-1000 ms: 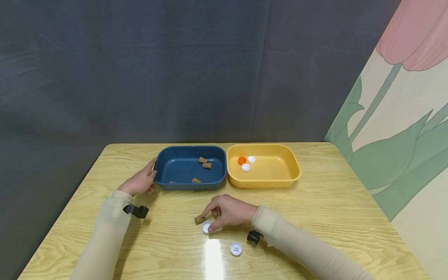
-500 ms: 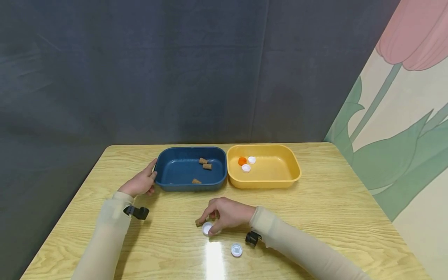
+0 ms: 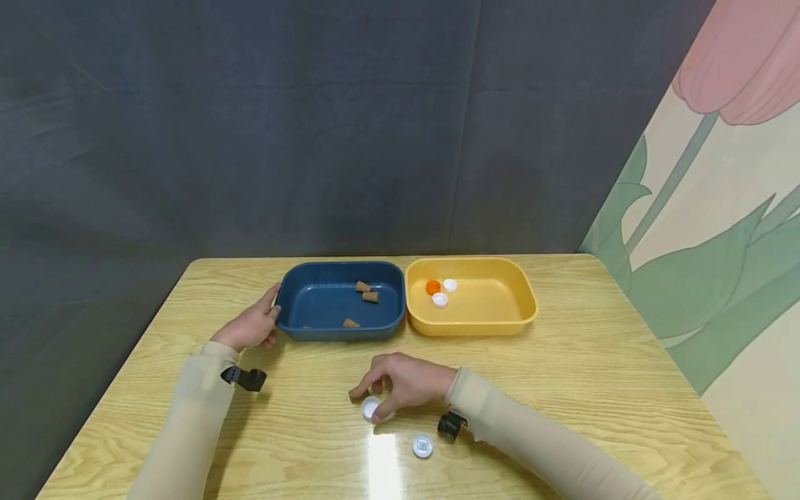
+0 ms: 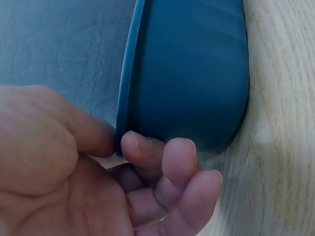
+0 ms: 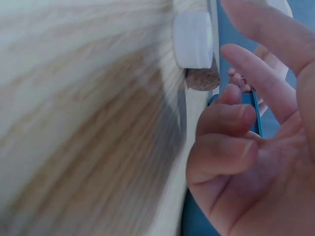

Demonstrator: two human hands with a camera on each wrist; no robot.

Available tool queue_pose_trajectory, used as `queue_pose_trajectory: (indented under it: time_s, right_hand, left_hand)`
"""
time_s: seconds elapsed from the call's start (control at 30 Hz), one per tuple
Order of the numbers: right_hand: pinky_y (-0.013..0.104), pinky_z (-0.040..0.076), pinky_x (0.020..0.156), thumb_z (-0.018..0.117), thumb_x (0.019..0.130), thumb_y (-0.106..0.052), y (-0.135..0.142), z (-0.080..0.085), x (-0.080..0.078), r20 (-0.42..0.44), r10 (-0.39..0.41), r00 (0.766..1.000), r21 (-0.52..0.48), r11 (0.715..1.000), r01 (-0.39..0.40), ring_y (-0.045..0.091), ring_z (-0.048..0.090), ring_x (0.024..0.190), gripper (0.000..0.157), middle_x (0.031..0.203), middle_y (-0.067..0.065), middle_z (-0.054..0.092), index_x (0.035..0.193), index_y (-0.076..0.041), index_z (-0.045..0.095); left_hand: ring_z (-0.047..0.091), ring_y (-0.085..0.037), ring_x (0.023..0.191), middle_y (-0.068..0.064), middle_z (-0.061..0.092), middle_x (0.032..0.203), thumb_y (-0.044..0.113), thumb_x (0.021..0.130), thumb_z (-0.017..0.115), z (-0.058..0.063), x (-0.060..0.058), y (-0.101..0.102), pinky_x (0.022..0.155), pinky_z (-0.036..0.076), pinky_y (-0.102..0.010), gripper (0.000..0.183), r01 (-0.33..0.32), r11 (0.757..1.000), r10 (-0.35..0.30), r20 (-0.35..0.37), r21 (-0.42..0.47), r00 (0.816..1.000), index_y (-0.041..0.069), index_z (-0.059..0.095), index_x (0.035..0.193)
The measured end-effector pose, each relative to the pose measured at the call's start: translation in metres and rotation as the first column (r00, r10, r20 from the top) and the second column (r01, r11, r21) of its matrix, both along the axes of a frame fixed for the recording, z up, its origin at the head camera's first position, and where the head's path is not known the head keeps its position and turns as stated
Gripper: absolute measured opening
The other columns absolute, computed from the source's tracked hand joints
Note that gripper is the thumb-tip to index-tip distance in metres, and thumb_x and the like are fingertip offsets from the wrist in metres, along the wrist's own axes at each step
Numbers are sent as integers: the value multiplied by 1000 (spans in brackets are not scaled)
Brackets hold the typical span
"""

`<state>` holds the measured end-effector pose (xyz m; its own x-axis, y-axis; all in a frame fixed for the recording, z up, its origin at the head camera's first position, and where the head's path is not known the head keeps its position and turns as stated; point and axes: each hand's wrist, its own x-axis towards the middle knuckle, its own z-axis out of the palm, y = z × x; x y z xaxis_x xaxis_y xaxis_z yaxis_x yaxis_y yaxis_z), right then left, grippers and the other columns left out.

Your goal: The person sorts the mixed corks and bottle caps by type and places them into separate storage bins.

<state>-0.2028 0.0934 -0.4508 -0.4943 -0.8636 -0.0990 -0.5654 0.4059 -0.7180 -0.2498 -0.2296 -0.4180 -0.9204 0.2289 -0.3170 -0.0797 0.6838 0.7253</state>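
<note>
My left hand grips the left end of a blue plastic tub; the left wrist view shows thumb and fingers at its rim. Above the table, my right hand has its index finger and thumb spread, the other fingers bent. The index fingertip overlaps a cork stopper lying on the wood, mostly hidden in the head view. Beside the cork sits a white bottle cap, the thumb tip right at its edge. Neither is pinched.
Several corks lie inside the blue tub. Against its right end stands a yellow tub holding an orange cap and two white caps. Another white cap lies nearer the front. A dark curtain hangs behind the table.
My right hand has shifted slightly toward me, its index finger now covering more of the cork. The left hand keeps its grip on the blue tub.
</note>
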Motion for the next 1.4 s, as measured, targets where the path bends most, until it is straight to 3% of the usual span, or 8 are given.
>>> queue_pose_trajectory:
  time_s: [0.17, 0.5, 1.07, 1.23, 1.4]
  right_hand:
    - [16, 44, 72, 89, 76, -22, 0, 0, 0, -6, 6, 1000, 39, 999, -6, 10, 52, 82, 41, 94, -8, 64, 116, -20, 77]
    - [17, 38, 66, 90, 76, -25, -1, -7, -2, -7, -25, 1000, 106, 994, 26, 2, 41, 74, 40, 83, -4, 55, 113, -22, 77]
    - [16, 40, 66, 92, 72, -24, 3, -11, -2, -4, -69, 998, 33, 997, 69, 3, 44, 73, 33, 79, -5, 55, 102, -19, 81]
    - [18, 42, 65, 91, 73, -24, 11, -5, -2, 17, -96, 995, -4, 995, 96, 4, 46, 73, 30, 80, 1, 59, 101, -20, 81]
    - [19, 42, 64, 90, 75, -22, 23, 15, -3, 2, -131, 991, -46, 990, 131, 10, 49, 73, 28, 84, 10, 62, 101, -18, 81]
  left_hand:
    - [54, -21, 61, -10, 48, 68, 12, 110, 24, -1, -1, -1, 64, 53, -40, 60, 3, 1000, -3, -5, -5, 1000, 7, -9, 160]
    - [54, -21, 62, -10, 47, 70, 12, 110, 24, 0, 0, 0, 64, 53, -39, 60, 2, 1000, -2, 0, -2, 1000, 7, -9, 160]
    - [52, -22, 62, -10, 46, 69, 12, 111, 24, 0, 2, 0, 64, 52, -39, 60, -3, 1000, 3, 1, 15, 1000, 7, -9, 160]
    - [52, -22, 62, -10, 46, 70, 12, 111, 24, 0, 2, -1, 63, 52, -39, 60, -2, 1000, 2, -2, 8, 1000, 6, -9, 160]
    - [53, -21, 61, -10, 46, 71, 13, 110, 25, -3, -1, -1, 63, 52, -37, 60, -10, 1000, 10, 0, 4, 1000, 7, -7, 160]
